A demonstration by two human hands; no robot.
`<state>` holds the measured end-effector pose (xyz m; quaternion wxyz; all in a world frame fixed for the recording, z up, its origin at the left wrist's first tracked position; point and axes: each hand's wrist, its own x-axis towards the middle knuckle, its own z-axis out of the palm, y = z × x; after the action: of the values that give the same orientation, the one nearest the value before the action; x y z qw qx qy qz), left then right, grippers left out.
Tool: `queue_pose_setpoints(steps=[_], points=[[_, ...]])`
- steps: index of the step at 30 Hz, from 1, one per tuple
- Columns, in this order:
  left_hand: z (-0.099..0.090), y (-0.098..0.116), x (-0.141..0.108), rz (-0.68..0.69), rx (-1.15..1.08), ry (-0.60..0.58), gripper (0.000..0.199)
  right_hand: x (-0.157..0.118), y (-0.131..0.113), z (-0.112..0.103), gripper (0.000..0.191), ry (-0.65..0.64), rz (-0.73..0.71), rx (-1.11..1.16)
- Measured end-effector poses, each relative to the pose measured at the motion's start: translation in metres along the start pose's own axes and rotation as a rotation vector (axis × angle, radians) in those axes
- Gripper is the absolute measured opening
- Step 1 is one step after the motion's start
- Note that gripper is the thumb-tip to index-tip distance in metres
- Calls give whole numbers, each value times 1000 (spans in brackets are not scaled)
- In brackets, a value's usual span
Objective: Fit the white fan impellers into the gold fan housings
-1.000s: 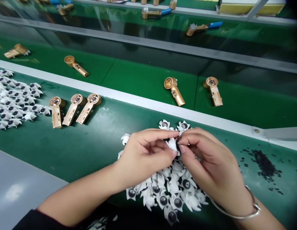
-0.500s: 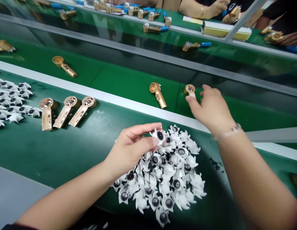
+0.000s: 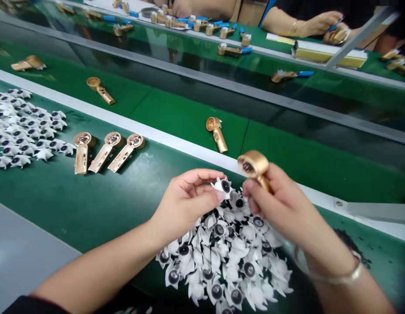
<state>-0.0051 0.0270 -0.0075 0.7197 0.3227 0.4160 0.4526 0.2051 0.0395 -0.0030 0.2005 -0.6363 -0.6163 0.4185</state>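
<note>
Our left grip (image 3: 185, 205) pinches a white petal-shaped piece (image 3: 223, 187) with a black round centre between thumb and fingertips, holding it just above the heap. Just to its right, our right grip (image 3: 280, 209) is clamped on a gold housing (image 3: 254, 165), its round head turned up, near the white piece but not touching it. Beneath both hands lies a heap of white pieces (image 3: 222, 257) on a green conveyor belt (image 3: 124, 196). Across the belt from left to right we see a loose batch of white pieces (image 3: 22, 131), three gold housings (image 3: 109, 150) side by side, a lone housing (image 3: 217, 135) on the far side of a grey rail (image 3: 176, 141), and scattered black granules (image 3: 354, 246). Beyond, at upper right, a co-worker's hand (image 3: 320, 24) works at another belt.
</note>
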Motion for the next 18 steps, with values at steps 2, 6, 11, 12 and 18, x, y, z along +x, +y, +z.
queue_pose_setpoints(steps=[2, 6, 11, 12, 18], points=[[2, 0, 1, -17, -43, 9, 25, -20, -10, 15, 17, -29, -66, 70], [4, -1, 2, -47, -85, 20, 28, -32, -22, 25, 18, 18, -114, -10], [3, -3, 0, -28, -96, 15, 33, -33, -24, 26, 15, 103, -140, -165], [3, -3, 0, -24, -99, 8, 33, -33, -23, 27, 15, 118, -148, -194], [3, -2, -2, -45, -103, 7, 31, -35, -19, 29, 21, 144, -189, -305]])
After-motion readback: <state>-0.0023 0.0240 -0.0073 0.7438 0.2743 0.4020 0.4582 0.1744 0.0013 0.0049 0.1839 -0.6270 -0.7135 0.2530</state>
